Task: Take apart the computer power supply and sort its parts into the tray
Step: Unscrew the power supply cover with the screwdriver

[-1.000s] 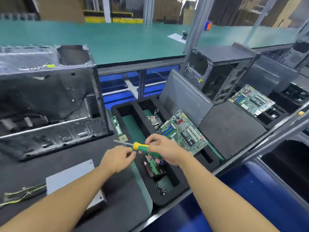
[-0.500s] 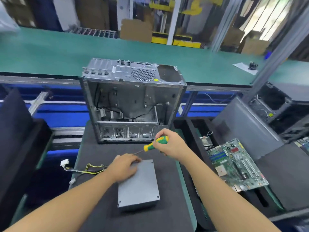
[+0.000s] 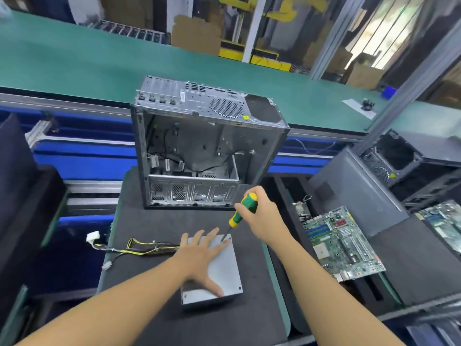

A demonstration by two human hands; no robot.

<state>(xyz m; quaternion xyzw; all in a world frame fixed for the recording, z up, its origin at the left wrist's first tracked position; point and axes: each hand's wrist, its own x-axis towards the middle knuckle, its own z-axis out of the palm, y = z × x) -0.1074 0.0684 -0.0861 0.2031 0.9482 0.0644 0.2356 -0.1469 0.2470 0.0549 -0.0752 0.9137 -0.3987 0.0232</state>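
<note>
Early days, I'd judge: the power supply (image 3: 225,269) sits closed near the table's front edge. Your left hand (image 3: 202,255) presses it, fingers spread flat. Your right hand (image 3: 262,218) grips the screwdriver (image 3: 243,208) at its far corner. Opening it and sorting into the tray (image 3: 284,191) remain.

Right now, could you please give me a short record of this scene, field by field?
Left hand: flat, fingers spread, pressing on the power supply
Right hand: holds the screwdriver
Screwdriver tip: at the supply's far right corner
Cables: run left from the supply across the mat
Case: open, standing behind the supply
Motherboard: lies across the tray, right of the mat
</note>
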